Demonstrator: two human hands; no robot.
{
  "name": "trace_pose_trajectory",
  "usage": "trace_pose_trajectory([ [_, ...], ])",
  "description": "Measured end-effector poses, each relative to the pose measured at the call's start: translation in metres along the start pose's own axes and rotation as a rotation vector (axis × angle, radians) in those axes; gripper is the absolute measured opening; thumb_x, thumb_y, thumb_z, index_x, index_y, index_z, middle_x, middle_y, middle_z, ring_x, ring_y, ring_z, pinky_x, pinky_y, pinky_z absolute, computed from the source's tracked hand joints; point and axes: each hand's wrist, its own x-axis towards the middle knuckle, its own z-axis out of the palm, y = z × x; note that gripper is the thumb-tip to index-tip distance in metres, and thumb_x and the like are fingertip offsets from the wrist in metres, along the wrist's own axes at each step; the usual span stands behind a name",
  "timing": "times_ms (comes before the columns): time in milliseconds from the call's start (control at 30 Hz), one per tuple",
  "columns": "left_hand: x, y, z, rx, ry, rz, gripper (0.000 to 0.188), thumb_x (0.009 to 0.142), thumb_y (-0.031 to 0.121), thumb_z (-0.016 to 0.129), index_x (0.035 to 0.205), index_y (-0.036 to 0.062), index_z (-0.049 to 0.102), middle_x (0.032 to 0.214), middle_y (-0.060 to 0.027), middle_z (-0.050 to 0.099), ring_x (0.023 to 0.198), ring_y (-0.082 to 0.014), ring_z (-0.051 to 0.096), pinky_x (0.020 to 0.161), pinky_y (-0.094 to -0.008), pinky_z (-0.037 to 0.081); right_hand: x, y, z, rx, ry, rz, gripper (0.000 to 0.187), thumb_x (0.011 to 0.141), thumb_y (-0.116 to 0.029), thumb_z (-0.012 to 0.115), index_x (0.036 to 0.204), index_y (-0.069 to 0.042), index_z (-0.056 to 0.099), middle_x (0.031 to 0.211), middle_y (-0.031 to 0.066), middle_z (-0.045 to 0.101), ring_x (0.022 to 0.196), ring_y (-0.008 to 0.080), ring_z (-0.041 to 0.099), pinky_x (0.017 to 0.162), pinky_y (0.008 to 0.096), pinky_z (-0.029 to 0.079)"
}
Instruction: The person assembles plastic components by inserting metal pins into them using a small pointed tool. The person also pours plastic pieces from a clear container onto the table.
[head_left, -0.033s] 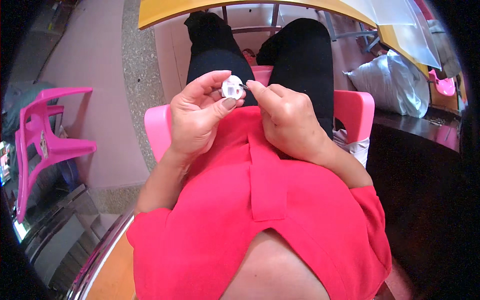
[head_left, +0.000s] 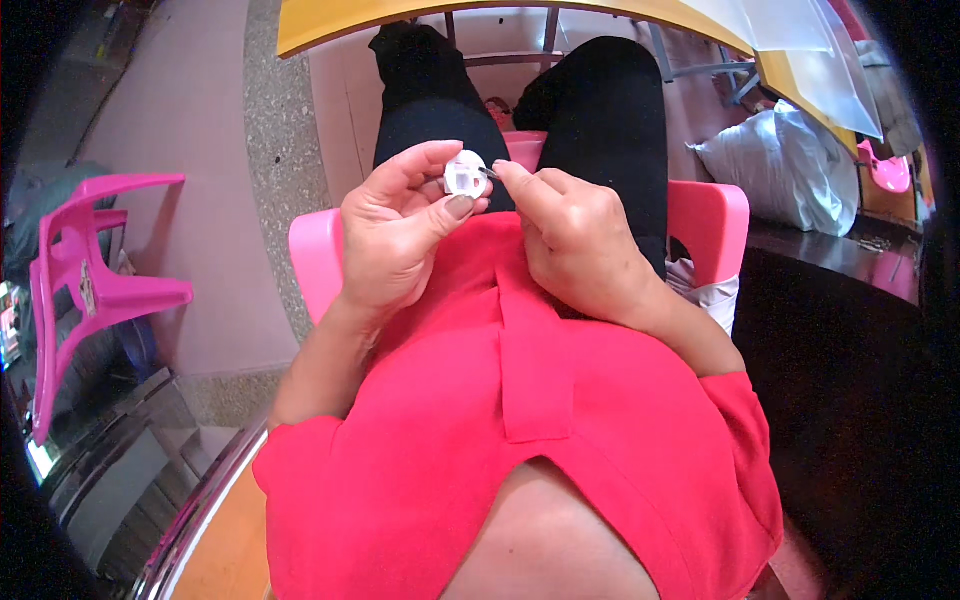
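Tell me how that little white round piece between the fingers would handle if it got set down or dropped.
The small white round piece looks stiff and light, since the left hand pinches it with fingertips alone. Its rounded rim suggests it could roll away. It is probably easy to fumble.

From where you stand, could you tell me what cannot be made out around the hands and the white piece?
- White piece, head view: its back is covered by the left hand.
- Thin metal bit at the right hand: too small to identify.
- Pink chair: seat hidden by the legs and red shirt.
- Yellow table: cut off by the top edge.
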Motion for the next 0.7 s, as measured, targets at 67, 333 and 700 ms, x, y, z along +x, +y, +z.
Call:
trace_pose_trajectory([
  [67, -0.0005, -0.0007, 0.0, 0.009, 0.015, 0.004, 0.039, 0.082, -0.009, 0.064, 0.119, -0.0042, 0.054, 0.108, -0.0144, 0.062, 0.096, -0.0203, 0.063, 0.085, -0.0319, 0.055, -0.0004, -0.0007, 0.0026, 0.001, 0.004, 0.016, 0.037, 0.073, 0.008, 0.059, 0.11, 0.003, 0.058, 0.073, 0.016, 0.058, 0.062, 0.0313, 0.061, 0.053, 0.0368, 0.05],
  [333, -0.0014, -0.0007, 0.0027, 0.099, 0.057, 0.017, 0.038, 0.082, -0.008, 0.064, 0.118, -0.0043, 0.054, 0.107, -0.0144, 0.063, 0.094, -0.0186, 0.063, 0.085, -0.0304, 0.054, 0.0002, -0.0047, 0.003, 0.013, -0.038, 0.036, 0.038, 0.073, 0.009, 0.059, 0.111, 0.004, 0.057, 0.074, 0.0167, 0.059, 0.062, 0.0316, 0.061, 0.053, 0.0365, 0.05],
  [700, -0.0027, -0.004, 0.0, 0.114, 0.033, 0.057, 0.037, 0.082, -0.007, 0.065, 0.118, -0.004, 0.055, 0.106, -0.0139, 0.064, 0.093, -0.0179, 0.064, 0.084, -0.0295, 0.054, -0.0001, -0.0018, 0.0045, -0.035, -0.044, -0.067, 0.031, 0.075, -0.006, 0.056, 0.105, 0.004, 0.055, 0.074, 0.0138, 0.058, 0.064, 0.0293, 0.063, 0.055, 0.0376, 0.052],
])
